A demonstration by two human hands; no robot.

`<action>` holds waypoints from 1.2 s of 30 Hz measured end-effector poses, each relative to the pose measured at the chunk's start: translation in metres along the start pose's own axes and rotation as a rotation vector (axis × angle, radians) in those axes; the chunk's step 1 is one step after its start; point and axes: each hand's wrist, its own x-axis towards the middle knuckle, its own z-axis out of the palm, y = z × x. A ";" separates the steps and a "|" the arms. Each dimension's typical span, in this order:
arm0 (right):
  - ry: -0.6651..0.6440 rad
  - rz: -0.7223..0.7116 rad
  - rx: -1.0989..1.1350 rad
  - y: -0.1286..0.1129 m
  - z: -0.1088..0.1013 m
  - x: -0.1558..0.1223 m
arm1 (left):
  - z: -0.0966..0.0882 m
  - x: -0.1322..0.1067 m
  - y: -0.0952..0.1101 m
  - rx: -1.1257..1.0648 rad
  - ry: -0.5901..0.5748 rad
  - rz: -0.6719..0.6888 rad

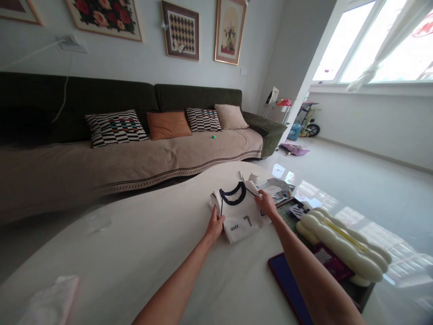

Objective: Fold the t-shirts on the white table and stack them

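A white T-shirt (239,221) with a dark collar and dark printing on its chest is folded into a compact shape on the white table. My left hand (215,225) grips its left edge, thumb on top and the other fingers mostly hidden. On the opposite side, my right hand (266,204) is closed on the shirt's right edge near the shoulder. The collar faces away from me. Whether the shirt's underside rests fully on the tabletop, I cannot tell.
Right of the shirt, a tray holds a cream cloud-shaped tissue box (341,239). A dark blue tablet (287,284) lies partly under my right forearm. Clear plastic packaging (50,302) is at the near left of the table (135,253). Beyond stands a green sofa (199,97) with cushions.
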 end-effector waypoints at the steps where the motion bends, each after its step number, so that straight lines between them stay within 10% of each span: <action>1: 0.016 -0.006 -0.013 -0.002 0.003 -0.001 | 0.000 0.003 -0.004 0.046 0.040 0.007; 7: 0.097 -0.206 -0.099 -0.031 0.027 -0.039 | -0.007 0.000 -0.019 0.308 0.232 -0.061; 13: -0.209 -0.313 -0.240 -0.040 0.072 -0.074 | -0.006 -0.012 -0.021 0.305 0.041 -0.145; 23: -0.205 -0.201 -0.270 -0.050 0.082 -0.075 | -0.010 -0.035 -0.015 0.192 -0.117 -0.270; 29: -0.215 -0.180 -0.242 -0.075 0.090 -0.092 | -0.068 -0.096 -0.006 0.149 -0.154 -0.204; 36: -0.226 -0.103 -0.154 -0.078 0.075 -0.084 | -0.193 -0.223 0.003 0.265 -0.011 -0.079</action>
